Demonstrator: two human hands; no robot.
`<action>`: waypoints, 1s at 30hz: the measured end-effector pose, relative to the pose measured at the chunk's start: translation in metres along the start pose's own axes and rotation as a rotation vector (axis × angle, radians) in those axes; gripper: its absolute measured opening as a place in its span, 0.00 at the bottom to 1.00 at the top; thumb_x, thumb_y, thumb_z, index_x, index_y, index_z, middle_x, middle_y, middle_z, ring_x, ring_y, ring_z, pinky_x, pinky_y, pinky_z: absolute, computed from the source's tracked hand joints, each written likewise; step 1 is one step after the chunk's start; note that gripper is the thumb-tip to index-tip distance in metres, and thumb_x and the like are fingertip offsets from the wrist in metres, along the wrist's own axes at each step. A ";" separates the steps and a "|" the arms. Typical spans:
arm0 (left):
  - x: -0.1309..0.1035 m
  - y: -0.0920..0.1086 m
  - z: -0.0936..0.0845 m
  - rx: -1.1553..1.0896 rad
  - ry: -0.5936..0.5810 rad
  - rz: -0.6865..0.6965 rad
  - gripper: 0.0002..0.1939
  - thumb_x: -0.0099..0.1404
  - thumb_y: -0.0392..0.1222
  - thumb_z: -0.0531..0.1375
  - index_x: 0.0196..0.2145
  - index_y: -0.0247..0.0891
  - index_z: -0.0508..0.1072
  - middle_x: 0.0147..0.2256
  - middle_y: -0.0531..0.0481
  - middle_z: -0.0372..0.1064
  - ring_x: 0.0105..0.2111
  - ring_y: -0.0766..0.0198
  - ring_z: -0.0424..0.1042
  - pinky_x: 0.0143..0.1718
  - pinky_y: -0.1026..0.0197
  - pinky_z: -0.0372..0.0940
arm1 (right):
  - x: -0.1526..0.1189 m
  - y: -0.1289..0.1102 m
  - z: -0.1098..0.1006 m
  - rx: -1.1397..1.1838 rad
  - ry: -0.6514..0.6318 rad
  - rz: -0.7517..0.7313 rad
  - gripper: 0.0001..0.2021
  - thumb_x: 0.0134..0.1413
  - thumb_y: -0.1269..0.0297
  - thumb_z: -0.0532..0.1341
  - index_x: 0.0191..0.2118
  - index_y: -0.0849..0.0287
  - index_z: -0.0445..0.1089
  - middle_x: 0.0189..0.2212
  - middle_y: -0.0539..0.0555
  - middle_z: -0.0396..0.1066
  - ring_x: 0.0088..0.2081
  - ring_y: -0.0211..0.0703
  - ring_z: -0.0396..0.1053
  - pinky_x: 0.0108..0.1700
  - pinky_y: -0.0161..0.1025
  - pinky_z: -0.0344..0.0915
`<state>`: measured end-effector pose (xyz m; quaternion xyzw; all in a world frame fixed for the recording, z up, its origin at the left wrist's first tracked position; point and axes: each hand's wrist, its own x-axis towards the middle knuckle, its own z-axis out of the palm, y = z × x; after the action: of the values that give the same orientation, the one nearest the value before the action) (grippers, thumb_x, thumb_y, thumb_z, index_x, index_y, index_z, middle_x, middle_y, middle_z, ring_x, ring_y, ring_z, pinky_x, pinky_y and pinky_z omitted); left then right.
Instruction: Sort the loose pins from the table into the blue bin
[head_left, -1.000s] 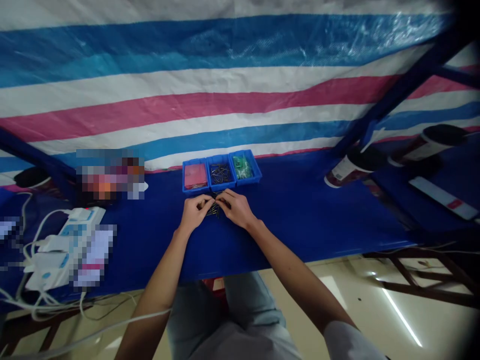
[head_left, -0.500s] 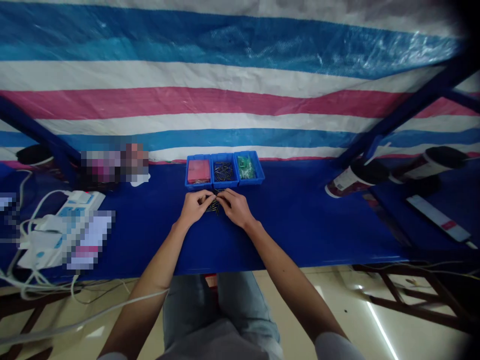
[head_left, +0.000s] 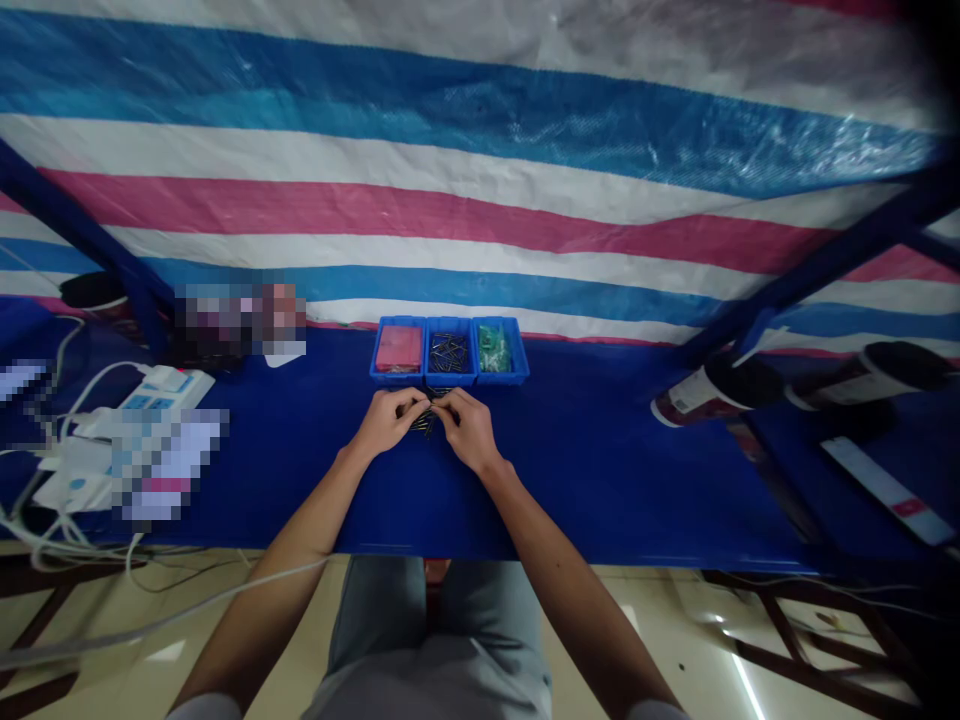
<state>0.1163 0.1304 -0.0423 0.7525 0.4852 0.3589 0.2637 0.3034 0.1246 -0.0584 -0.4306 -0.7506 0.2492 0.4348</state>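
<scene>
As your two hands meet low over the middle of the counter (head_left: 592,470), loose dark pieces (head_left: 422,424) lie beneath and between them. Thin, straight, screw-like; blackish with dull brassy glints; heaped at odd angles, partly hidden by your fingers. Left hand (head_left: 386,420) and right hand (head_left: 469,428) face each other, thumbs and forefingers drawn in, tips touching or nearly so. Cannot tell whether either grips a piece; too small at the fingertips.

Just beyond your hands, three blue bins stand side by side. Left bin (head_left: 397,379): flat pinkish-red contents (head_left: 399,348). Middle bin (head_left: 450,380): more dark slim pieces, jumbled. Right bin (head_left: 502,379): green bits with a clear, shiny look.

Edges: bin fronts sit close to your fingertips on the far side. Near edge of the counter runs under your forearms, your legs below it. Striped sheet (head_left: 450,210) hangs behind the bins. To your right, blue surface stretches out to a dark-topped cup (head_left: 694,393), well apart from the hand. To your left, likewise a stretch before the white power strip (head_left: 169,385). A pale cable (head_left: 187,600) passes across or beside your left forearm.

Writing: the cup bears a pale label, print too small to read. Pixelation covers items around the power strip.
</scene>
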 end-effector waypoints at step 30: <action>0.001 -0.003 0.001 -0.038 0.019 -0.022 0.17 0.69 0.49 0.57 0.34 0.34 0.79 0.17 0.59 0.53 0.19 0.71 0.52 0.24 0.67 0.50 | 0.002 -0.001 0.000 0.017 0.009 0.009 0.07 0.65 0.65 0.58 0.39 0.55 0.74 0.33 0.53 0.73 0.35 0.43 0.72 0.37 0.37 0.67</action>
<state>0.1158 0.1325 -0.0443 0.7384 0.4891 0.3723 0.2774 0.3023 0.1254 -0.0572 -0.4314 -0.7447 0.2555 0.4405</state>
